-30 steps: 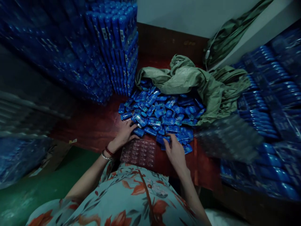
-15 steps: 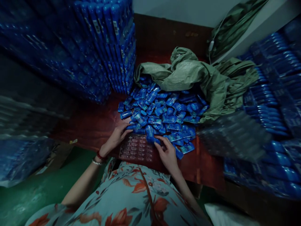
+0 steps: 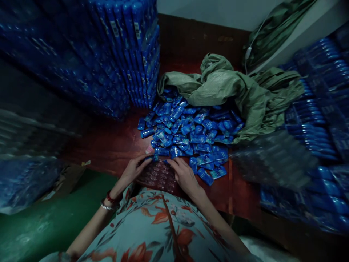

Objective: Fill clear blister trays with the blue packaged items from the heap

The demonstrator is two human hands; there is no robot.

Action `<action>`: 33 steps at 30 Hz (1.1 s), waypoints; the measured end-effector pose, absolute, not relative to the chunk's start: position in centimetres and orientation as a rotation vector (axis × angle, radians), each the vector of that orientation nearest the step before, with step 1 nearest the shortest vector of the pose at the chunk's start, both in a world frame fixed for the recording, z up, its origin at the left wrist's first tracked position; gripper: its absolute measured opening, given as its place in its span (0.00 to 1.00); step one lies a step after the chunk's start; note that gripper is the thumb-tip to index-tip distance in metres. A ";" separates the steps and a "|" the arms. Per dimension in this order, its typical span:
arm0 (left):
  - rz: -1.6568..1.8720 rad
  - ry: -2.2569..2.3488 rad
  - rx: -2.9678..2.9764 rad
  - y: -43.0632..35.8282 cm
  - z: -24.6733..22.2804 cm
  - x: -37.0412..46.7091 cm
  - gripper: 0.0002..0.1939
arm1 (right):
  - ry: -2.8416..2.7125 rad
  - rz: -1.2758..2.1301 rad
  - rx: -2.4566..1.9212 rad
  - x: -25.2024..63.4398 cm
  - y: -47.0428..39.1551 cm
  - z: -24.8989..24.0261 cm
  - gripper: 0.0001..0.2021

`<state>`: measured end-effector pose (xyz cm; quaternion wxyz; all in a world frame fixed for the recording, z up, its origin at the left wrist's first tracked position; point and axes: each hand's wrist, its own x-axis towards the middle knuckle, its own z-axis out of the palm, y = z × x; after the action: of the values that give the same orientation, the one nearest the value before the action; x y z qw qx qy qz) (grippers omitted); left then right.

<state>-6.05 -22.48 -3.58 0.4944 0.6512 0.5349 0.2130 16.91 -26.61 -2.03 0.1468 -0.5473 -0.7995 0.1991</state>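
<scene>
A clear plastic tray [image 3: 160, 178] with rows of moulded pockets lies on the red surface right in front of my body. My left hand [image 3: 132, 171] is at its far left corner, thumb and fingers closed on a small blue packet [image 3: 155, 158]. At the tray's far edge, my right hand [image 3: 185, 175] pinches another blue packet, mostly hidden under the fingertips. Just beyond both hands spreads a heap of small shiny blue packets [image 3: 180, 140], loose and overlapping.
A crumpled green woven sack [image 3: 218, 85] covers the back of the heap. Tall stacks of blue packs stand at left [image 3: 136, 54] and right [image 3: 311, 138]. Stacked clear trays [image 3: 275, 156] sit at the right, more at far left. The red table [image 3: 103, 145] borders a green floor [image 3: 81, 203].
My right hand has moved left and inward over the tray's far edge, carrying a blue packet from the heap. My left hand has shifted slightly down and toward me.
</scene>
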 end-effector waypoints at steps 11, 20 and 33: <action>0.567 1.193 1.877 -24.1 -3.9 -4.9 0.18 | -2.476 0.385 -1.658 16.3 -27.0 -1.6 0.26; -0.041 1.435 2.458 -24.2 -3.3 -4.3 0.17 | -2.520 0.379 -1.668 15.9 -26.9 -0.9 0.22; -0.459 1.235 2.875 -23.0 -1.9 -1.2 0.12 | -2.585 0.214 -1.699 13.3 -26.9 -0.2 0.14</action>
<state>-1.18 -22.97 -1.87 -0.0106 0.9090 0.3904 -0.1453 13.34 -26.90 -0.20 0.0206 -0.5479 -0.8335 0.0690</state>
